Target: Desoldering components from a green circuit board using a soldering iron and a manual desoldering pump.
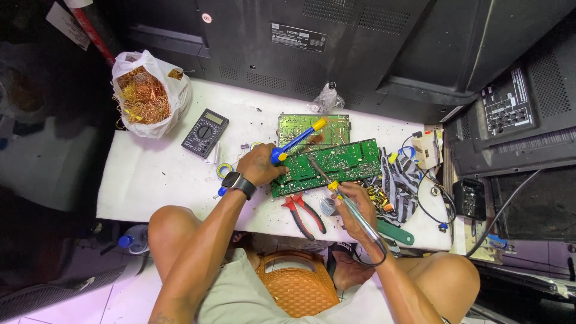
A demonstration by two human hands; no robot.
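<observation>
My left hand, with a dark watch on the wrist, grips a blue and yellow desoldering pump that slants up over a green circuit board. My right hand holds a soldering iron with a yellow collar; its tip rests on that board near its middle. A second green circuit board lies partly under the first one, farther back. Both boards sit on a white work surface.
Red-handled pliers lie near the front edge. A black multimeter and a white bag of copper wire sit at the left. Black television backs stand behind. A striped cloth and cables lie right; an orange basket sits below.
</observation>
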